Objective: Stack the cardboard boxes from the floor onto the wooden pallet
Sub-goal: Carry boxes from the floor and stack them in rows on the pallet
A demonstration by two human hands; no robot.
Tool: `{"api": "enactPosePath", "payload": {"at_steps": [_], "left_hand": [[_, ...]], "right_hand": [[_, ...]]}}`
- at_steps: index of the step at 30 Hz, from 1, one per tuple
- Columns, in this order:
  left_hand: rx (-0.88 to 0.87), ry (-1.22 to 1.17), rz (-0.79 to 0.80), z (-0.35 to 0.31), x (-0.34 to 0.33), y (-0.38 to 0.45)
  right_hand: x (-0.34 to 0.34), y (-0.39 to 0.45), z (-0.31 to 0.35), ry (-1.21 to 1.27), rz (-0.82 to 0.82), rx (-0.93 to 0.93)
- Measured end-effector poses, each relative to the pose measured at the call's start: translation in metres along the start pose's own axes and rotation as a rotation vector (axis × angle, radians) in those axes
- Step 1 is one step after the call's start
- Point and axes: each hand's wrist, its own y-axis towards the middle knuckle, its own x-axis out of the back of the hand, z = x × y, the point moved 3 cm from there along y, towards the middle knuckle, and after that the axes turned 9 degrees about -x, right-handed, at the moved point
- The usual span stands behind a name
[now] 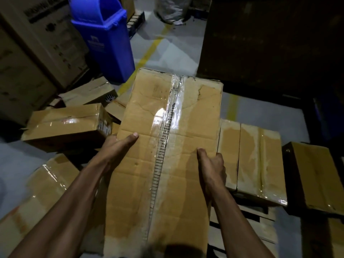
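Cardboard box [167,146], taped along its middle, is clasped on both sides: left hand [119,146] and right hand [212,164] fingers closed around its edges.

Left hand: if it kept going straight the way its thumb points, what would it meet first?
The left hand grips the big taped box, its thumb pointing up-right across the lid. Going on, it would slide over the lid to the clear tape seam first. Depth beyond is unclear.
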Motion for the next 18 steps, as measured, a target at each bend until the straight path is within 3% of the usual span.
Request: {"api": "enactPosePath", "payload": {"at_steps": [6,18], "left_hand": [[0.006,0.032,0.031,-0.042,0.004,0.038],[0.086,0.029,0.085,-0.015,0.02,0.197]], "right_hand": [[0.004,0.01,0.052,-0.016,-0.032,0.012],[-0.09,0.095,0.099,0.135,0.022,-0.057]]}}
